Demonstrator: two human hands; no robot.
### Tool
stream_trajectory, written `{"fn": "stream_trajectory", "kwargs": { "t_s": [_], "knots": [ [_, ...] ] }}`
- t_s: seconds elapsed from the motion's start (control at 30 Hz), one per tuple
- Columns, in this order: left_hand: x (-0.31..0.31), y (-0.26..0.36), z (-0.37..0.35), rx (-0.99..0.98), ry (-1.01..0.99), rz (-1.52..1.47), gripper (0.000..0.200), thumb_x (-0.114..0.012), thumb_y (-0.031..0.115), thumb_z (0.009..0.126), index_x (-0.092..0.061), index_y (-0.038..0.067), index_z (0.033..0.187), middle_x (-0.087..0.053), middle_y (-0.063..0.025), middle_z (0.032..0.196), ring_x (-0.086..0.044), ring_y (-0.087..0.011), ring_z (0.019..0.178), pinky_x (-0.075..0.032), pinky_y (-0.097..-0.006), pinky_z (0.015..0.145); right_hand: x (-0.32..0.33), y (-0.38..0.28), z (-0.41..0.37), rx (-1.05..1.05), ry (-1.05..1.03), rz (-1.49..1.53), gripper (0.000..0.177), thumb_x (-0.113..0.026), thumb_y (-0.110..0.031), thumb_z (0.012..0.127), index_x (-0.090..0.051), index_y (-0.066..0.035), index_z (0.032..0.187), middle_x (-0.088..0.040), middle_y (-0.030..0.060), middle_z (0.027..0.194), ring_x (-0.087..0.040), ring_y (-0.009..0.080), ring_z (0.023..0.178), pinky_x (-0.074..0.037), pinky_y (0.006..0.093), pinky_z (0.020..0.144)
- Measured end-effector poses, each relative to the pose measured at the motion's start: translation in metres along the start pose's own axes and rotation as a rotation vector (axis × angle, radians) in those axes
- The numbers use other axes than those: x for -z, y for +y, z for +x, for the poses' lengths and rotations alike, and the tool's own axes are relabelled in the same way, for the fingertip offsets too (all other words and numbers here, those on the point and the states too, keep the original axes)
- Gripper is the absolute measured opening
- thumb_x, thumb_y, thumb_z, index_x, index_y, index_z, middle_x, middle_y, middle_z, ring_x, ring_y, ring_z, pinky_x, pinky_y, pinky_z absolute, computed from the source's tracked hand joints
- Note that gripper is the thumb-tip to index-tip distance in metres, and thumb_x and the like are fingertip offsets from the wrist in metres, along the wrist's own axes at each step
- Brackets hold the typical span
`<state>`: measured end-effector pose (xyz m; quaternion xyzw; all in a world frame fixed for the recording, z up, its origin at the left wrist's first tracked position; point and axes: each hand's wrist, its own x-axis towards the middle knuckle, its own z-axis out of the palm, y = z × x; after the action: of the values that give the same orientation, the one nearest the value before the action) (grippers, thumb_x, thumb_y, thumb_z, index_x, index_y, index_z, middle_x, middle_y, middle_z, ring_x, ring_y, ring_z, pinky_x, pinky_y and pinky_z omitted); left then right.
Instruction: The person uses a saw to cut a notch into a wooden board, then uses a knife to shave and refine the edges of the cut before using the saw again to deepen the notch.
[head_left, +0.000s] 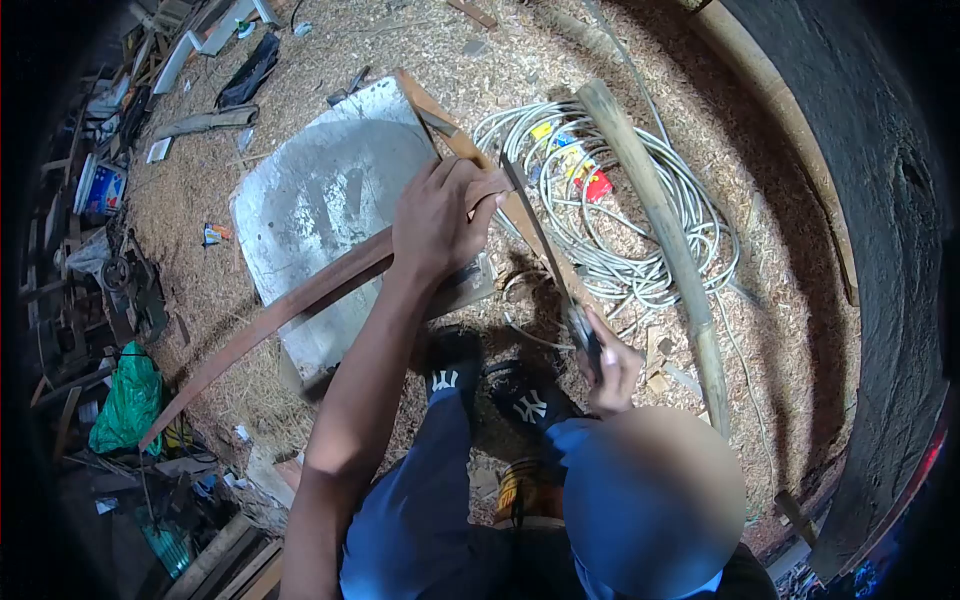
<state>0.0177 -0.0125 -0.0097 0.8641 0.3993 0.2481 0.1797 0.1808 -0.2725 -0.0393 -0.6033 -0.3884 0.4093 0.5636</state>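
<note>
My left hand (440, 215) is closed around a long reddish-brown wooden strip (320, 285), near its right end. The strip runs diagonally from the lower left across a worn grey-white slab (270, 215). In my right hand (612, 368) is the dark handle of a handsaw, fingers wrapped round it. The narrow saw blade (540, 232) points up and away, its far part beside the strip's end, close to my left fingers. Whether the teeth touch the wood cannot be made out. A lighter wooden board (430, 105) lies beneath the strip's end and the blade.
A coil of pale cable (690, 225) lies at the right, with a bamboo-like pole (650, 190) across it and a colourful packet (572, 160) inside. Wood shavings cover the ground. Scrap wood and a green plastic bag (130, 400) are at the left. A large dark timber (860, 250) borders the right.
</note>
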Motion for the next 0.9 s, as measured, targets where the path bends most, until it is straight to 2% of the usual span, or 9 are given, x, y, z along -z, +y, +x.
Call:
{"fn": "stream_trajectory", "kwargs": {
  "t_s": [0.03, 0.1, 0.17, 0.27, 0.4, 0.5, 0.6, 0.77, 0.9],
  "knots": [
    [-0.001, 0.0, 0.0, 0.013, 0.006, 0.007, 0.02, -0.078, 0.017, 0.082, -0.071, 0.008, 0.099, -0.069, -0.01, 0.099, -0.065, -0.0332, 0.097, -0.052, -0.0422, 0.083, 0.003, 0.001, -0.007, -0.042, 0.017, -0.003, 0.065, -0.04, -0.046, 0.107, -0.053, 0.005, 0.145, -0.054, 0.0013, 0.058, -0.039, 0.0059, 0.043, -0.032, 0.0247, 0.046],
    [0.0, 0.0, -0.002, 0.017, 0.005, 0.019, 0.02, -0.079, 0.017, 0.082, -0.071, 0.008, 0.098, -0.069, -0.0098, 0.098, -0.065, -0.0331, 0.096, -0.052, -0.0421, 0.082, 0.0, 0.001, 0.001, -0.048, 0.003, 0.022, 0.062, -0.04, -0.044, 0.107, -0.055, 0.004, 0.144, -0.053, 0.0004, 0.058, -0.04, 0.0059, 0.043, -0.033, 0.024, 0.046],
    [-0.001, 0.0, 0.0, -0.011, 0.041, -0.047, 0.02, -0.079, 0.017, 0.081, -0.071, 0.007, 0.097, -0.069, -0.0096, 0.097, -0.065, -0.033, 0.095, -0.052, -0.0418, 0.082, -0.014, -0.005, 0.036, 0.011, -0.03, 0.06, 0.047, -0.044, -0.024, 0.108, -0.055, 0.004, 0.143, -0.045, -0.006, 0.06, -0.037, 0.0044, 0.05, -0.029, 0.024, 0.05],
    [-0.001, -0.003, 0.002, -0.011, 0.022, -0.069, 0.019, -0.079, 0.016, 0.081, -0.071, 0.007, 0.096, -0.069, -0.0093, 0.095, -0.065, -0.0328, 0.094, -0.052, -0.0417, 0.081, -0.032, -0.016, 0.078, -0.038, -0.012, 0.039, 0.047, -0.046, -0.026, 0.108, -0.056, 0.004, 0.143, -0.041, -0.0064, 0.058, -0.036, 0.0043, 0.052, -0.03, 0.0238, 0.051],
    [0.0, 0.001, 0.002, -0.042, 0.049, -0.049, 0.019, -0.079, 0.015, 0.081, -0.071, 0.007, 0.096, -0.068, -0.0098, 0.095, -0.065, -0.0331, 0.093, -0.052, -0.0418, 0.081, -0.014, -0.011, 0.043, 0.05, -0.024, -0.037, 0.048, -0.045, -0.025, 0.108, -0.056, 0.006, 0.142, -0.043, -0.0058, 0.058, -0.039, 0.0039, 0.052, -0.031, 0.0232, 0.051],
    [-0.003, -0.001, 0.0, -0.033, 0.058, 0.006, 0.02, -0.079, 0.014, 0.08, -0.071, 0.006, 0.097, -0.068, -0.0102, 0.095, -0.065, -0.0334, 0.093, -0.052, -0.0417, 0.08, 0.002, -0.003, 0.001, -0.003, 0.011, 0.049, 0.048, -0.044, -0.024, 0.107, -0.055, 0.007, 0.142, -0.045, -0.0057, 0.057, -0.039, 0.0033, 0.051, -0.03, 0.023, 0.049],
    [-0.001, -0.002, -0.001, 0.001, 0.031, -0.038, 0.022, -0.079, 0.014, 0.08, -0.069, 0.006, 0.097, -0.068, -0.0107, 0.095, -0.064, -0.0338, 0.093, -0.052, -0.0417, 0.08, 0.0, -0.005, 0.01, 0.025, -0.047, 0.042, 0.046, -0.045, -0.023, 0.107, -0.056, 0.006, 0.142, -0.044, -0.0068, 0.059, -0.038, 0.003, 0.051, -0.029, 0.0221, 0.05],
    [0.0, -0.001, 0.002, -0.013, 0.027, -0.036, 0.024, -0.081, 0.015, 0.079, -0.069, 0.006, 0.098, -0.067, -0.0105, 0.093, -0.064, -0.0339, 0.092, -0.052, -0.0416, 0.08, -0.035, -0.018, 0.083, -0.01, -0.009, 0.07, 0.046, -0.045, -0.023, 0.108, -0.056, 0.005, 0.142, -0.042, -0.0079, 0.06, -0.037, 0.0028, 0.052, -0.028, 0.0211, 0.05],
    [0.001, 0.003, 0.003, -0.039, 0.049, -0.024, 0.023, -0.08, 0.015, 0.079, -0.069, 0.007, 0.097, -0.067, -0.0102, 0.093, -0.064, -0.0338, 0.092, -0.052, -0.0416, 0.081, -0.022, -0.017, 0.044, -0.027, -0.014, 0.086, 0.046, -0.046, -0.023, 0.107, -0.056, 0.005, 0.142, -0.043, -0.0075, 0.06, -0.038, 0.003, 0.051, -0.028, 0.0218, 0.05]
  ]
}}
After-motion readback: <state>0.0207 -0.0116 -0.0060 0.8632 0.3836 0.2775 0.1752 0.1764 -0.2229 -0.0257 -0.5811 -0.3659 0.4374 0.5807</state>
